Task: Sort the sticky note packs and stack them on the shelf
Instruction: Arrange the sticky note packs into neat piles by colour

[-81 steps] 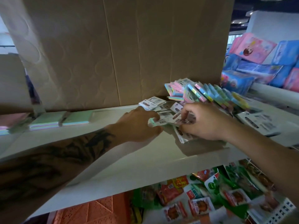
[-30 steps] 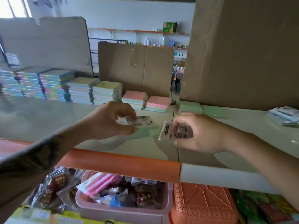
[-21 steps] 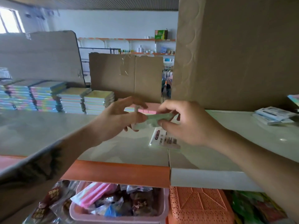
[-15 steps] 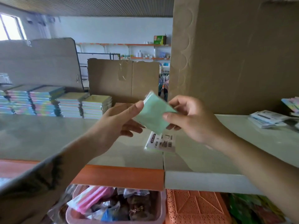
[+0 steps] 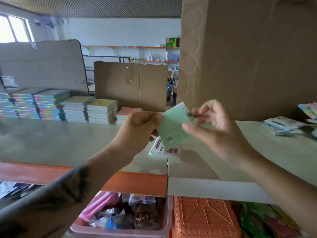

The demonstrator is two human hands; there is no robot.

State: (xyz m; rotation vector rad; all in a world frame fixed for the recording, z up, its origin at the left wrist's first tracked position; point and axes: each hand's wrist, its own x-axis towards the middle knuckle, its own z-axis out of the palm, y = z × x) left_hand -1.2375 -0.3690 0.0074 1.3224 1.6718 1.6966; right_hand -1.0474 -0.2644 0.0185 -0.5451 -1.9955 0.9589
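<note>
Green sticky note pack (image 5: pixel 173 126) held tilted above shelf (image 5: pixel 68 140), left hand (image 5: pixel 137 131) and right hand (image 5: pixel 211 127) fingers pinching opposite edges. Second pack (image 5: pixel 164 151) lies below. Check colour, then square onto matching stack (image 5: pixel 101 110), far left.

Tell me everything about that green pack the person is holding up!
The green pack is a thin, flat square of pale mint sticky notes, seemingly in clear wrap, with a small white label near its lower edge. It is tilted in the air above the shelf. The left hand pinches its left edge; the right hand holds its right side, thumb across the front. Another pack lies below.
</note>
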